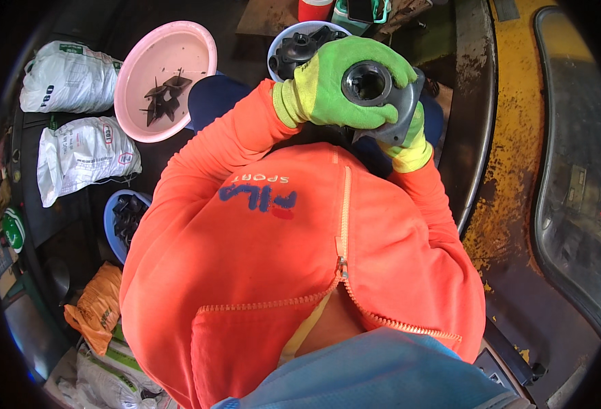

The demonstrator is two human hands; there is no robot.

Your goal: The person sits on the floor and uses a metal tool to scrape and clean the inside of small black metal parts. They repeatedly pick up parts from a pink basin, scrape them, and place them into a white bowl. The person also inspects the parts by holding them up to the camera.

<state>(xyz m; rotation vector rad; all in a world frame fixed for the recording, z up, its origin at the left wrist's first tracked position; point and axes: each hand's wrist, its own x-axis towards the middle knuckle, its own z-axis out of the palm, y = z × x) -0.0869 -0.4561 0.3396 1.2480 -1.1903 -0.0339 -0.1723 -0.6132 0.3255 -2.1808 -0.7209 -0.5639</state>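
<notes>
A black moulded part with a round, collared opening and a flat flange is held up in front of my chest. My left hand, in a green and yellow work glove, wraps around the collar from the left, with fingers above and thumb below. From underneath on the right, my gloved right hand grips the flange; most of its fingers are hidden behind the part. Just beyond the left glove, a pale blue basin holds several similar black parts.
To the left, a pink basin holds dark finned pieces. White sacks, another blue basin with black parts and an orange bag line that side. A red cup stands ahead; a rusty yellow machine panel rises at right.
</notes>
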